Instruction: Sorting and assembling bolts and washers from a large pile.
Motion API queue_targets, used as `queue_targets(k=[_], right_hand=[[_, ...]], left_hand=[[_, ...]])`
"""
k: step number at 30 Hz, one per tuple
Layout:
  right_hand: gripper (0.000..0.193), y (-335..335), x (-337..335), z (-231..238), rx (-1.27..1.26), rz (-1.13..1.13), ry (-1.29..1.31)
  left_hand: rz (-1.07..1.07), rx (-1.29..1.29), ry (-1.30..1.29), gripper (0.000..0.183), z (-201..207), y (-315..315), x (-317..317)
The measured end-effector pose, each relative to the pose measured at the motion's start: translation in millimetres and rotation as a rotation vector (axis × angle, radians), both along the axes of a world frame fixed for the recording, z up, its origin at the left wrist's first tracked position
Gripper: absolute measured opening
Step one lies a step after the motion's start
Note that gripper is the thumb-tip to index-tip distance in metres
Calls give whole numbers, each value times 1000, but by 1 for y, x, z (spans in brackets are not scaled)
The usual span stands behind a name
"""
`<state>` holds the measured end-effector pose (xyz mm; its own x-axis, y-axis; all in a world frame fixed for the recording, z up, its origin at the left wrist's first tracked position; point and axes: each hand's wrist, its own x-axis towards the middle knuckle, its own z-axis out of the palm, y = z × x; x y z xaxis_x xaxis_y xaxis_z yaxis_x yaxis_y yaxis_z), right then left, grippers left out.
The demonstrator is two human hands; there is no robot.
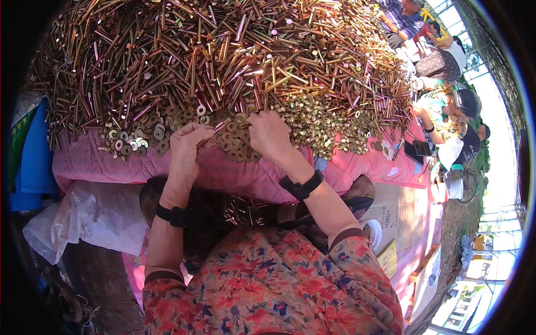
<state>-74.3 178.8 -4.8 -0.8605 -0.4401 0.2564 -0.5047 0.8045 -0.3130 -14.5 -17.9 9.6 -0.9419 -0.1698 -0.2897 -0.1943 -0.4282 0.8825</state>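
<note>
My left hand point(190, 144) is closed, thumb and fingers pinching a short, shiny coppery bolt point(222, 124) that points up and to the right. Just right of it, my right hand point(272, 135) has its fingers curled together above the washers; whatever they hold, if anything, is hidden. Flat brass-coloured washers point(233, 140) lie under and between both hands. Small golden nuts point(318, 125) are heaped beside my right hand. Beyond my hands spreads a large pile of coppery metal bolts point(195, 53).
A pink quilted cloth point(100, 159) covers the near edge of the work surface. Clear plastic sheeting point(103, 218) hangs at the lower left, near a blue object point(34, 148). More bolts point(243, 211) lie between my knees. Other people point(446, 106) sit along the right side.
</note>
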Motion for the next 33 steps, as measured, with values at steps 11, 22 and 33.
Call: queue_targets(k=[11,22,33], right_hand=[[12,4,2,0,-68,-68,-25],[14,4,18,10,-838,-31,-516],[13,-1,33,27,-967,141,-511]], left_hand=[[-9,10,-2,7,2,2,1],[-55,13,-35,5,5,1,1],[-210,57,-8,6,4,-1,3]])
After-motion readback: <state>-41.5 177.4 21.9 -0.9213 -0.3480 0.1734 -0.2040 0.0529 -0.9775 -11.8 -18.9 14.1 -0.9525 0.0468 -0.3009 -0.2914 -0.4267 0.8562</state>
